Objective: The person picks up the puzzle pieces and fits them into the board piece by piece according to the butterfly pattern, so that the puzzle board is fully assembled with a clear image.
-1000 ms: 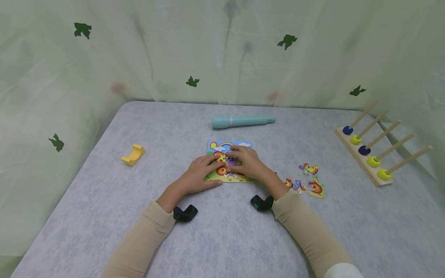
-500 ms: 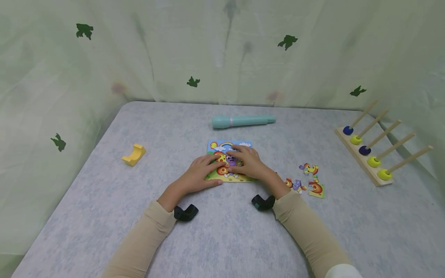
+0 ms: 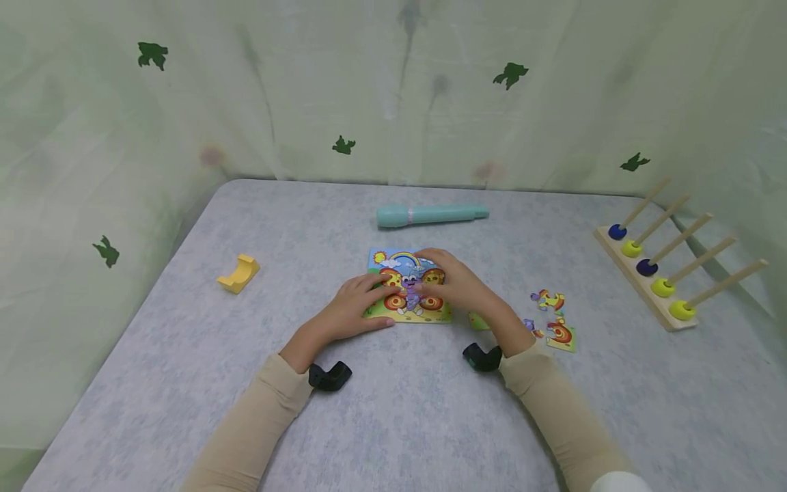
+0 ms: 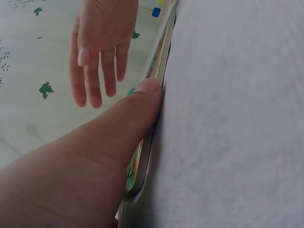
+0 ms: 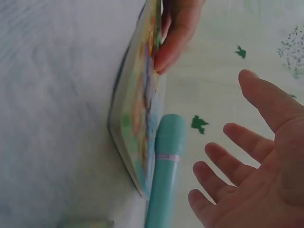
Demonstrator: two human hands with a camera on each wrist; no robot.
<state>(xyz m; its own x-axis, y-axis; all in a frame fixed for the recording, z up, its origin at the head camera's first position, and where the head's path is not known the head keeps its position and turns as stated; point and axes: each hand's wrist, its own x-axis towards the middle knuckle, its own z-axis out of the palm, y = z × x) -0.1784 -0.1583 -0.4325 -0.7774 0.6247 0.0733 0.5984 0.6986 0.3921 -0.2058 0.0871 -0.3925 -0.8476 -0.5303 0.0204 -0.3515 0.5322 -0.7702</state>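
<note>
A jigsaw puzzle board [image 3: 439, 316] with a butterfly, a sun and a rainbow lies mid-table. My left hand [image 3: 350, 311] rests on its left side with fingers spread over the picture; in the left wrist view the thumb [image 4: 118, 126] lies along the board's front edge. Above the board's right side is my right hand [image 3: 458, 281]. The right wrist view shows that hand [image 5: 256, 166] raised off the board, fingers loosely extended and holding nothing. Loose puzzle pieces [image 3: 548, 301] lie to the right, some partly hidden by the right forearm.
Behind the board lies a teal tube-shaped thing [image 3: 430, 215]. A yellow curved block [image 3: 238, 275] is at the left. A wooden peg stand [image 3: 645, 280] with blue and yellow beads stands at the right edge. A patterned curtain [image 3: 295, 82] hangs behind the table.
My right hand has lifted off the picture and shifted right, uncovering more of the butterfly. A green-edged piece now shows beside the right wrist. My left hand has stayed in place.
</note>
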